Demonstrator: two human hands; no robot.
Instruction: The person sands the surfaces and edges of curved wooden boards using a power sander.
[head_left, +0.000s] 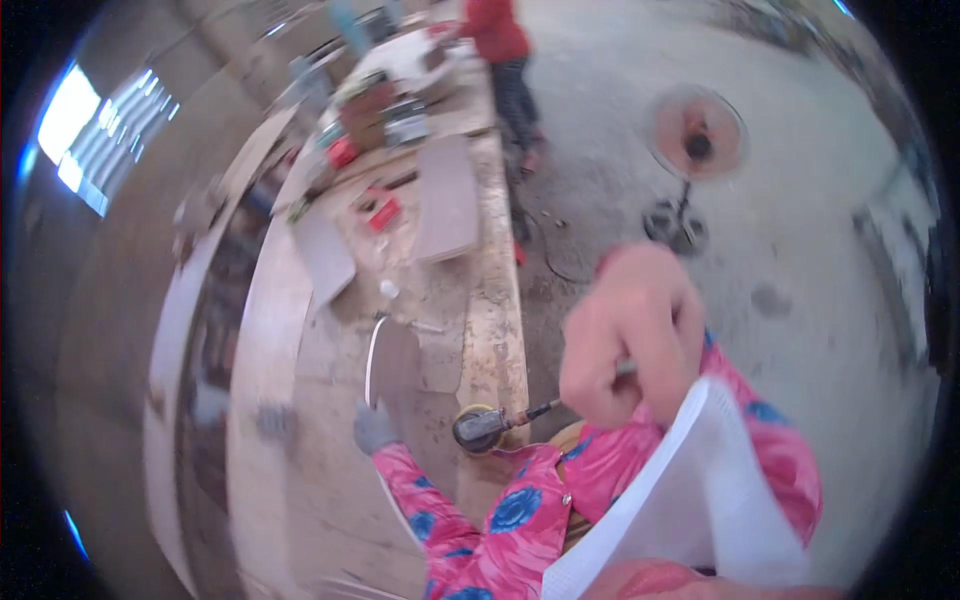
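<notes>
My left hand (377,429), in a grey glove, grips the near end of a brown board with a curved white edge (398,362) above the workbench. My right hand (640,335) is bare and raised close to the camera. Its fingers are curled tight, and what they hold, if anything, I cannot make out. A white face mask (690,490) hangs large just below that hand. On the bench edge between my hands lies a round sander (480,428), its hose running toward the right.
The long workbench (495,330) carries flat boards (447,200), a red box (380,208) and clutter at its far end. A person in red (497,35) stands beside it. A pedestal fan (697,135) is on the floor at right. A grey glove-like item (275,422) lies at left.
</notes>
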